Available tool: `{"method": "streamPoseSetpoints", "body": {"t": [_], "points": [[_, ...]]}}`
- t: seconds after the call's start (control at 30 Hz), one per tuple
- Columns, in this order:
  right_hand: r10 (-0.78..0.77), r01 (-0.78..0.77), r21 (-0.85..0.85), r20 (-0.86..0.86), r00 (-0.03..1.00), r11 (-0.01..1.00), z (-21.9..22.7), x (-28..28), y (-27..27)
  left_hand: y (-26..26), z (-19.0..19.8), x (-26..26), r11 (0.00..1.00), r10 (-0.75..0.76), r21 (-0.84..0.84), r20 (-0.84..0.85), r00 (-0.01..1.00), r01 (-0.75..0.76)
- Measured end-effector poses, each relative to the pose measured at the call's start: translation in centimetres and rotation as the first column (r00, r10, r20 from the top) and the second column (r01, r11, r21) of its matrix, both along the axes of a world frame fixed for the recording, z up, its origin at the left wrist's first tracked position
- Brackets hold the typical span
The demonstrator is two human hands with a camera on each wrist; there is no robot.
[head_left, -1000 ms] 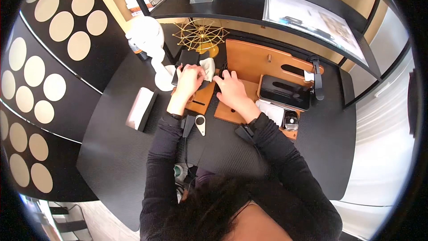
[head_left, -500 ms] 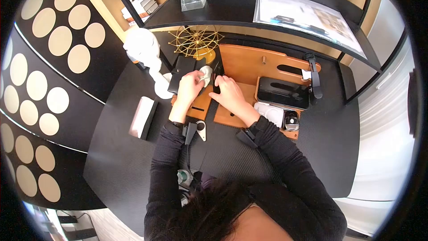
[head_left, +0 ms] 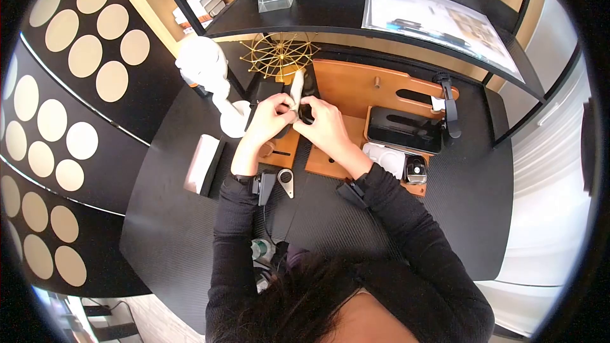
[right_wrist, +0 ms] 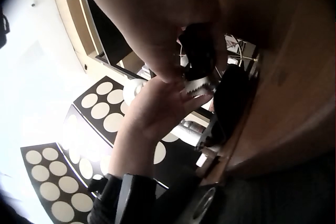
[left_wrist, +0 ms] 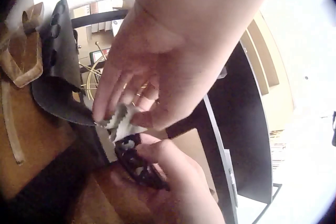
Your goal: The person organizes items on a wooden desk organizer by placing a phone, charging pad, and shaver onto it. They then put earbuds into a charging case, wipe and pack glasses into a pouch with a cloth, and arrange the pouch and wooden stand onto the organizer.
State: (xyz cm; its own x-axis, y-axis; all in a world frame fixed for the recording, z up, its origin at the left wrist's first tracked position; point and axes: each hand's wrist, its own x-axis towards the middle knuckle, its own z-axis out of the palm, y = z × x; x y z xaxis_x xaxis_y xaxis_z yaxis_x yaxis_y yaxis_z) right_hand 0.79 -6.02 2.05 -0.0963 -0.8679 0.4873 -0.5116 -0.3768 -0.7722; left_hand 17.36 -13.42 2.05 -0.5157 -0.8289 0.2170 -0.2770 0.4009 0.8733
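Note:
In the head view my left hand [head_left: 264, 127] pinches a pale grey cloth [head_left: 297, 86] that stands up between the two hands. The cloth [left_wrist: 123, 121] shows zigzag edges and folds in the left wrist view. My right hand [head_left: 325, 126] meets the left one, its fingers gripping a glossy black piece [left_wrist: 139, 166] with rounded, link-like parts; I cannot tell its kind. The cloth lies against its upper end. In the right wrist view the black piece [right_wrist: 198, 50] is dark in the fingers. A black case [head_left: 270, 92] lies just behind the left hand.
A brown wooden organizer [head_left: 346, 76] stands to the right, holding a long black case [head_left: 403, 130], a white tray [head_left: 384, 160] and a watch [head_left: 416, 170]. Behind are a gold wheel ornament [head_left: 281, 54] and a white lamp [head_left: 202, 63]. A pale ringed tag [head_left: 286, 184] lies in front.
My hands have come together; the right hand has moved left to meet the left hand. The cloth, bunched before, now stands upright between them.

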Motion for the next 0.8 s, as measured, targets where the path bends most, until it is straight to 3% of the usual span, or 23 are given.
{"method": "streamPoseSetpoints", "body": {"t": [0.03,0.07,0.13,0.17,0.3,0.47,0.57,0.63,0.67,0.73,0.8], "points": [[0.017,-0.016,-0.017,0.021,1.000,1.000,0.0,0.0,-0.1,0.2,0.5,0.0,0.994,-0.040,0.101,-0.026,0.999,0.042],[0.017,-0.016,-0.015,0.021,1.000,1.000,0.1,-0.2,-0.2,0.3,0.8,0.0,0.994,-0.040,0.103,-0.027,0.999,0.042],[0.094,-0.084,-0.109,0.084,0.992,0.990,0.2,-0.6,-0.3,0.7,1.6,-0.1,0.985,-0.088,0.121,-0.234,0.968,0.119],[0.083,-0.067,-0.165,0.094,0.992,0.984,0.3,-0.5,-0.4,1.0,2.6,0.1,0.975,-0.200,0.046,-0.228,0.953,0.216],[0.061,-0.040,-0.238,0.081,0.995,0.970,1.1,-0.7,-0.4,1.9,3.9,-0.1,0.979,-0.203,-0.036,-0.210,0.956,0.199],[0.075,-0.045,-0.238,0.118,0.990,0.970,1.4,-1.3,-0.6,1.8,3.8,0.2,0.977,-0.205,0.018,-0.218,0.954,0.214],[0.112,-0.091,-0.107,0.207,0.972,0.990,1.5,-1.6,-0.5,0.9,3.7,0.9,0.979,-0.119,0.118,-0.328,0.937,0.166],[0.065,-0.046,-0.126,0.153,0.986,0.991,1.5,-1.6,-0.4,-0.3,1.7,1.6,0.970,0.164,-0.185,0.009,0.986,-0.160],[0.070,-0.050,-0.130,0.154,0.986,0.990,1.4,-1.6,-0.4,-0.2,1.1,1.8,0.890,0.352,-0.369,0.182,0.918,-0.268],[0.073,-0.056,-0.147,0.115,0.991,0.988,1.2,-1.5,-0.6,-0.5,-1.7,2.1,0.845,0.474,-0.445,0.369,0.800,-0.296],[0.107,-0.091,-0.129,0.122,0.987,0.987,0.9,-1.2,-0.9,-1.6,-4.1,2.4,0.818,0.519,-0.499,0.423,0.743,-0.287]]}}
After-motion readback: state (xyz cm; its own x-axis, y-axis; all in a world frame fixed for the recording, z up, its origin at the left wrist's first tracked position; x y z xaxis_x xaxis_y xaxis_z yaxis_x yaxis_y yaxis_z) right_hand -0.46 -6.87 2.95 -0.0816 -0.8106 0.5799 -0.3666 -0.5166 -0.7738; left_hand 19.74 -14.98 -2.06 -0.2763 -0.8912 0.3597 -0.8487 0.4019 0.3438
